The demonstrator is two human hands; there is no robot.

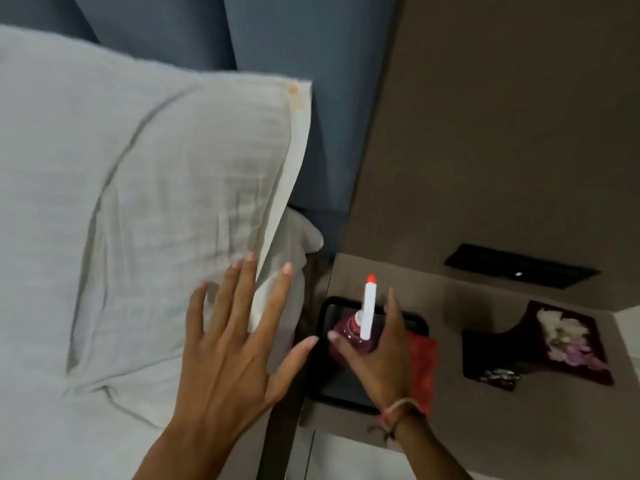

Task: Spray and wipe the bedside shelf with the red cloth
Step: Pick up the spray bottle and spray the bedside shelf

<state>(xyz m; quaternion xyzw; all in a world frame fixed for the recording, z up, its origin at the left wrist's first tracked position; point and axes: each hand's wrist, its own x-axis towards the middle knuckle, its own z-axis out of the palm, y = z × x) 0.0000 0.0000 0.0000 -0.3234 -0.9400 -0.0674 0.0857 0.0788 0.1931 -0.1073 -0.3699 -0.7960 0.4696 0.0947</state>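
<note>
Bedside shelf [502, 427] beside a bed with a white pillow [138, 188].

Left hand [228, 348] hovers flat, fingers spread, over the pillow's near corner, gripping nothing. Right hand [377, 355] wraps the pink spray bottle [349, 332] with its white nozzle, above a black tray [415, 322] at the shelf's left edge. Red cloth [422, 368] lies just right of the tray; a dark floral tissue box [540, 344] sits farther right.

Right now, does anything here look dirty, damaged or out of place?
Yes. The white pillow has an orange-yellow stain at its top right corner, near the blue headboard. On the shelf nothing looks spilled or tipped; the spray bottle stands upright.
</note>
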